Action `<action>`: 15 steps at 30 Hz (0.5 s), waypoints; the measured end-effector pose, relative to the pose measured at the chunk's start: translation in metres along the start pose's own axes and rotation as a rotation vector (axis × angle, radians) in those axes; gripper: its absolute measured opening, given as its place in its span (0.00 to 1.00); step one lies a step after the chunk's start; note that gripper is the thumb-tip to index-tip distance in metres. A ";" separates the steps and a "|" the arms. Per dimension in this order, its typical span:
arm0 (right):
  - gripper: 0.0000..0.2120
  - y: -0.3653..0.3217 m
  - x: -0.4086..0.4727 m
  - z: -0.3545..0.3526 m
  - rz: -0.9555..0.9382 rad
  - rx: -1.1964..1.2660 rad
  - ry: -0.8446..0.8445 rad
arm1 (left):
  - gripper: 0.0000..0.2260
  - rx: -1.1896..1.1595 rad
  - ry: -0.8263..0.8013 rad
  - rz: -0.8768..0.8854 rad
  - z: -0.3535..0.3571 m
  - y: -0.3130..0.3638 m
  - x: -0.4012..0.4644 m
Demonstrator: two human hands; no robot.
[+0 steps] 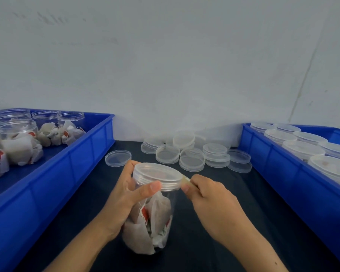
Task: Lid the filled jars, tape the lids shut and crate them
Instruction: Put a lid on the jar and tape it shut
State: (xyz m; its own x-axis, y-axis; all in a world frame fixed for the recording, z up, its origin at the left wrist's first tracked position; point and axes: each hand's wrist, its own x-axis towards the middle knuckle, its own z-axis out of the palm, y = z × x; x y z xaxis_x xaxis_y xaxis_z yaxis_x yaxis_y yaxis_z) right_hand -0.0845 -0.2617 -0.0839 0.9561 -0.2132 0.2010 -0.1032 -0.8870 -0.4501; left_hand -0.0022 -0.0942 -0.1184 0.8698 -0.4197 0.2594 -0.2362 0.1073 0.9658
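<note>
A clear jar [151, 218] packed with tea bags stands at the middle of the dark desk [234, 222], its lid [157, 175] on. The left hand [124, 195], at the jar's 9 o'clock, curls round the neck, thumb across the lid's rim. The right hand [208, 197], at 3 o'clock, pinches a strip of tape [185, 181] against the lid's edge. Loose lids [192, 156] lie at 12 o'clock; blue crates [77, 167] flank both sides.
</note>
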 end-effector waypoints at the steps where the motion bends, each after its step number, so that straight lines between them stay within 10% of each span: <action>1: 0.17 0.000 0.000 0.001 0.011 0.024 0.022 | 0.48 0.014 0.010 0.011 0.000 -0.001 -0.001; 7: 0.21 0.003 0.004 0.007 0.045 0.258 0.097 | 0.26 0.157 0.145 0.087 -0.001 -0.004 -0.006; 15: 0.23 -0.007 -0.001 0.020 0.031 0.509 0.174 | 0.27 0.420 0.342 0.270 0.009 -0.008 -0.014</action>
State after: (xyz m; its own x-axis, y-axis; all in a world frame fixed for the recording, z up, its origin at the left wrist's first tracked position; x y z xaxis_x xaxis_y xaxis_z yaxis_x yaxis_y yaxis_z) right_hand -0.0787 -0.2466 -0.0985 0.8908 -0.3387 0.3028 0.0571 -0.5778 -0.8142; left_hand -0.0166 -0.0967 -0.1303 0.8285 -0.1061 0.5498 -0.5586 -0.2244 0.7985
